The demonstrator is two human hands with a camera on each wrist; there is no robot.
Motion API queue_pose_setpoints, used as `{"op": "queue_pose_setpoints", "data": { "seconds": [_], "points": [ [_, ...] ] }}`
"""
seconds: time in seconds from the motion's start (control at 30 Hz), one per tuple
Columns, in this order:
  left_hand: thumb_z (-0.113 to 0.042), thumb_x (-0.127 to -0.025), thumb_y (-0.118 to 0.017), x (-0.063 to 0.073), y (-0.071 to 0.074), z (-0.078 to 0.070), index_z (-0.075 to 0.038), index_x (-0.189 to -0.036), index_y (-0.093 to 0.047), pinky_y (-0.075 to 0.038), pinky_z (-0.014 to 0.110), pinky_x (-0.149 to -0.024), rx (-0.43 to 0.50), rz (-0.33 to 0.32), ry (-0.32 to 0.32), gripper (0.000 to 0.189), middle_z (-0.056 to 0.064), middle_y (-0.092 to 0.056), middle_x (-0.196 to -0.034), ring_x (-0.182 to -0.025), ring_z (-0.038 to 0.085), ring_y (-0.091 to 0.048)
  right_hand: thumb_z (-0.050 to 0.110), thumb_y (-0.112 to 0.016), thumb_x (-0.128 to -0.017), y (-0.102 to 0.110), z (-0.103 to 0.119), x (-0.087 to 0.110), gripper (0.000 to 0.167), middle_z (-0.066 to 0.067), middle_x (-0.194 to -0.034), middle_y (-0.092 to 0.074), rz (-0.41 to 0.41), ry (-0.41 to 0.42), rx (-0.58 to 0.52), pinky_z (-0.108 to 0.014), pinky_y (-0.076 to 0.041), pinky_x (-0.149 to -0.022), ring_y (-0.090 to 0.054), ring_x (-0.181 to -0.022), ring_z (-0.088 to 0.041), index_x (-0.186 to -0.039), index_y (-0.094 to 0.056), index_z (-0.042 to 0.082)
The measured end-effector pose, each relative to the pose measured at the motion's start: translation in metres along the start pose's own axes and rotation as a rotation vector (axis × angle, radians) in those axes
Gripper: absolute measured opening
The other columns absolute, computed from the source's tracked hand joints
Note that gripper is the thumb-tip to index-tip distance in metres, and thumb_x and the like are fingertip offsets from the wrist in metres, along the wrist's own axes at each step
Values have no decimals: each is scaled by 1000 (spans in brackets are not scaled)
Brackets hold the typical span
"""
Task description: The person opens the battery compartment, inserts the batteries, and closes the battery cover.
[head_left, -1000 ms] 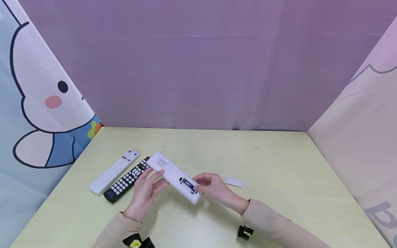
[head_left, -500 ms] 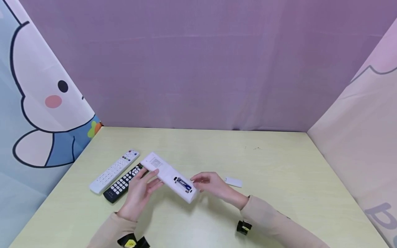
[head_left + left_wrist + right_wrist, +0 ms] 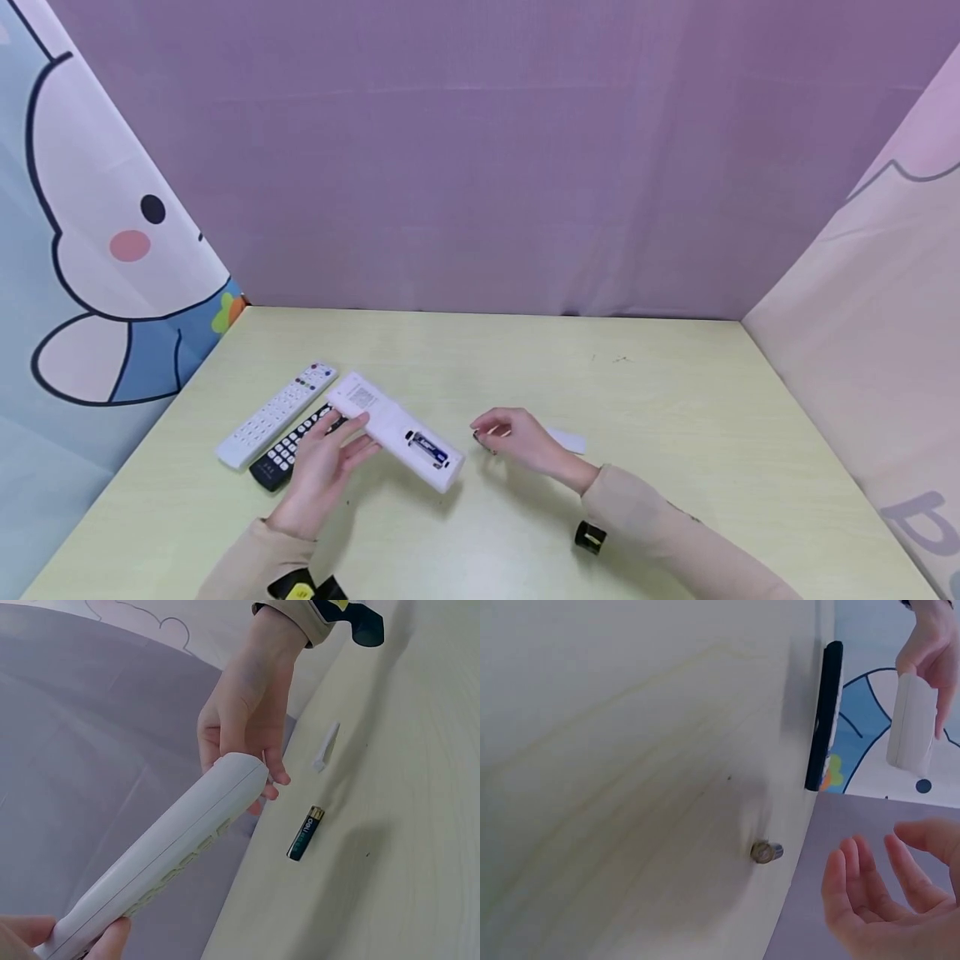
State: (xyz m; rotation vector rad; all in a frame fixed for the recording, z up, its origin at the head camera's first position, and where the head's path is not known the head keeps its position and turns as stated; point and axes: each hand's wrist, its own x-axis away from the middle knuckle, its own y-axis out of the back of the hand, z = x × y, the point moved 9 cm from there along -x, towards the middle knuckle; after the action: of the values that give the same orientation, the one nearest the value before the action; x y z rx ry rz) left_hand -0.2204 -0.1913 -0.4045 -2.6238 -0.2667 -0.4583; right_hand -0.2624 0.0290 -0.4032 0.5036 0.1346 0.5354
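Observation:
My left hand (image 3: 318,475) grips a white remote control (image 3: 393,433) near one end, tilted above the table with its back facing up. Its uncovered compartment shows a dark blue battery (image 3: 427,448) inside. My right hand (image 3: 521,442) is apart from the remote, fingers bent loosely and thumb spread from them in the right wrist view, with nothing between. Below those fingers a black battery (image 3: 305,834) with a gold end lies on the table; in the right wrist view this loose battery (image 3: 765,852) shows end-on. The small white battery cover (image 3: 567,441) lies behind the right hand.
On the left of the table (image 3: 675,400) lie a white remote (image 3: 277,414) and, beside it, a black remote (image 3: 281,457), partly covered by the left hand and the held remote. A purple cloth backdrop (image 3: 480,167) rises at the far edge, with printed cloths at both sides.
My left hand has carried the remote left, away from the right hand. My right fingers have come off its battery compartment, and a loose battery now shows beneath them.

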Motion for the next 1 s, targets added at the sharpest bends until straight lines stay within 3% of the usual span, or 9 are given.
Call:
{"op": "queue_pose_setpoints", "data": {
  "seconds": [0.53, 0.73, 1.0],
  "points": [
    [0, -88, -46, -1, 7, -2, -6, -141, -7, -48, 28, -87, 9, 20, 2, 67, -3, -56, -96, -84, 15, -63, -1, -56, -80, 2, -12, -11, 19, -9, -84, -63, -15, 22, 100, -18, -49, -62, -56, -74, -16, -97, -62, -4],
    [1, -88, -45, -1, 9, -1, -5, -141, -7, -48, 28, -87, 26, 20, 7, 66, -4, -57, -94, -83, 15, -63, -3, -59, -78, -2, -22, -15, 19, -9, -80, -61, 11, -27, 101, -18, -49, -54, -55, -69, -14, -97, -61, -4],
    [1, -88, -45, -1, 10, -1, -5, -141, -9, -48, 28, -87, 15, 24, 6, 64, -4, -58, -92, -83, 15, -63, -3, -63, -75, -4, -30, -20, 22, -6, -76, -60, 16, -57, 131, -18, -49, -55, -56, -70, -15, -97, -61, -3]
  ]
}}
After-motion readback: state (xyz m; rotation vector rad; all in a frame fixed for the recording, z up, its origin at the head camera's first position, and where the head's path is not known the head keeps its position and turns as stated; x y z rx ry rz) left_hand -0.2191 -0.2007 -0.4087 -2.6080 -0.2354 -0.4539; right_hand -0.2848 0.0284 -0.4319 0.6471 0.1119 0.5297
